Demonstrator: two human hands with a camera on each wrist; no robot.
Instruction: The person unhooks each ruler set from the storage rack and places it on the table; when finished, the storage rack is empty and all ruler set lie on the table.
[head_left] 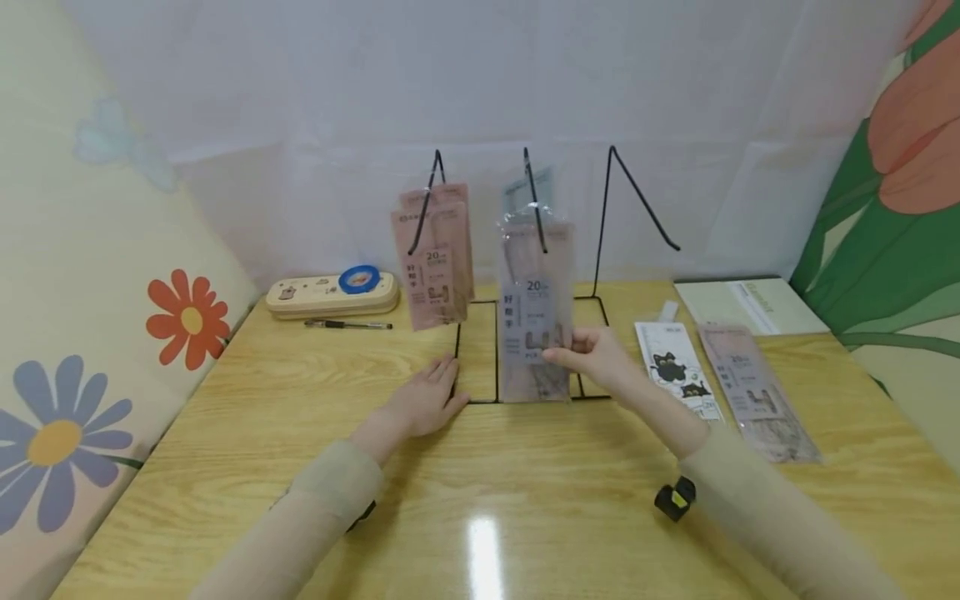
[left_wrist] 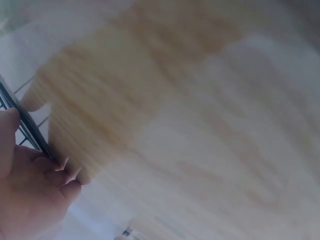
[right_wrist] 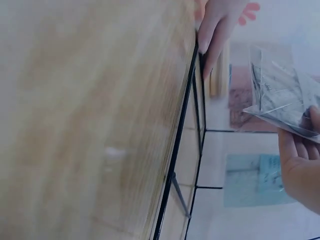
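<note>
Packets hang on two of the three hooks of your wire rack (head_left: pixel 497 346), so the job looks well along but not finished. On the rack's left hook (head_left: pixel 425 200), two pink packets (head_left: pixel 429 267) overlap, out of your hands, and you can likely count them as done. On the rack's middle hook (head_left: pixel 535 200), a teal packet (head_left: pixel 517 193) hangs at the back, and the front packet (head_left: pixel 534 292) is the one in work. Your right hand (head_left: pixel 600 358) has that one clamped between thumb and fingers near its lower right edge; the wire's tip shows in front of its clear top, so it looks threaded, though not yet released. Your left hand (head_left: pixel 423 400) lies at the rack's front left corner, fingers extended and thumb apart from them, holding no packet and perhaps steadying the frame. The rack's right hook (head_left: pixel 644 200) is bare. To the right of the rack, a loose packet (head_left: pixel 757 392) lies flat beside a cat-print card (head_left: pixel 678 367). That packet appears left to hang; whether the card belongs on the rack too, you cannot tell from here.
</note>
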